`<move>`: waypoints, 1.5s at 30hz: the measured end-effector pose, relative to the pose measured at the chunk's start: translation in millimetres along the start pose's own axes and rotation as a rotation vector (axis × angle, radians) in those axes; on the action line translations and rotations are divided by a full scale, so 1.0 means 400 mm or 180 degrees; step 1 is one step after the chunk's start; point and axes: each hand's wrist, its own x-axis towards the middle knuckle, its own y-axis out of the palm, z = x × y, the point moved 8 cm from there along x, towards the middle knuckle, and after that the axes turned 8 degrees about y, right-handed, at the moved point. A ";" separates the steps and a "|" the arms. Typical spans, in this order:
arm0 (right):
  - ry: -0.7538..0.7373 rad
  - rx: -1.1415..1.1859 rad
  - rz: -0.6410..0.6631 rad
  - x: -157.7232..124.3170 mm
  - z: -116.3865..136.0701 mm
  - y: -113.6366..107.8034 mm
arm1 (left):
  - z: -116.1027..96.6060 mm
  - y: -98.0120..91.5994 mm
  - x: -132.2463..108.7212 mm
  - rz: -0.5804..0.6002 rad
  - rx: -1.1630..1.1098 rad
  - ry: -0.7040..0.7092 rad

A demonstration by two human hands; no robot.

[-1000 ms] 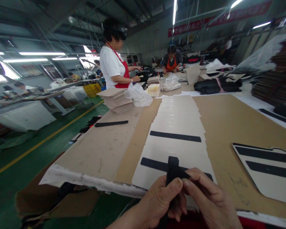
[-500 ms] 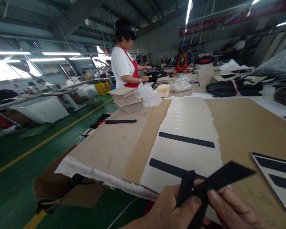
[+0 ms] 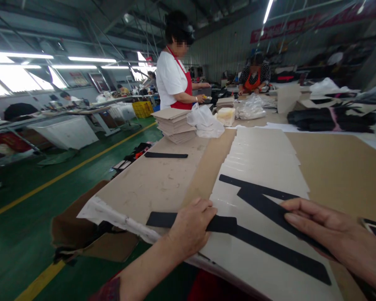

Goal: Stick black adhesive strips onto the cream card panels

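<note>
My left hand is closed over a black strip that sticks out on both sides of it, above the left edge of the white boards. The strip's right end overlaps another black strip lying across the nearest board. Between thumb and fingers, my right hand pinches a separate black strip, slanting over the board with its far end to the left. Behind it lies one more black strip on the overlapping boards. My left fingertips are partly hidden.
A single black strip lies on the table at left. Farther back are a stack of grey-brown boards, a plastic bag and a black bundle. Two people work beyond. A cardboard box stands below the left edge.
My hands were close together with crossed black strips between them. Now they are apart, each with a strip: the left has moved left, the right to the right. The view has shifted slightly.
</note>
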 end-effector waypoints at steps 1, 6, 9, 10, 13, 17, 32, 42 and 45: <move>0.0114 -0.0036 0.0331 0.016 0.012 0.044 | 0.014 0.019 0.007 0.0005 0.0038 -0.0014; 0.0244 -0.0225 0.1283 0.078 0.031 0.190 | 0.050 0.065 0.007 -0.0084 -0.0068 -0.0032; 0.0259 -0.0571 0.1469 0.109 0.018 0.235 | 0.055 0.071 0.003 -0.0142 -0.0126 0.0033; 0.0257 -0.0713 0.1477 0.119 0.014 0.244 | 0.057 0.073 0.003 -0.0165 -0.0137 0.0050; 0.0210 -0.0985 0.1506 0.138 0.009 0.264 | 0.061 0.076 0.002 -0.0241 -0.0171 0.0082; 0.0061 -0.1050 0.1528 0.151 0.010 0.275 | 0.062 0.078 0.001 -0.0256 -0.0215 0.0065; -0.0087 -0.1581 0.1548 0.169 0.002 0.296 | 0.068 0.091 0.007 0.0195 -0.0102 -0.0132; 0.0388 -0.0927 0.1433 0.159 -0.070 0.143 | 0.072 0.087 0.015 0.0171 -0.0019 -0.0116; 0.0411 -0.0891 0.0829 0.134 -0.124 0.004 | 0.077 0.089 0.017 0.0145 -0.0006 -0.0140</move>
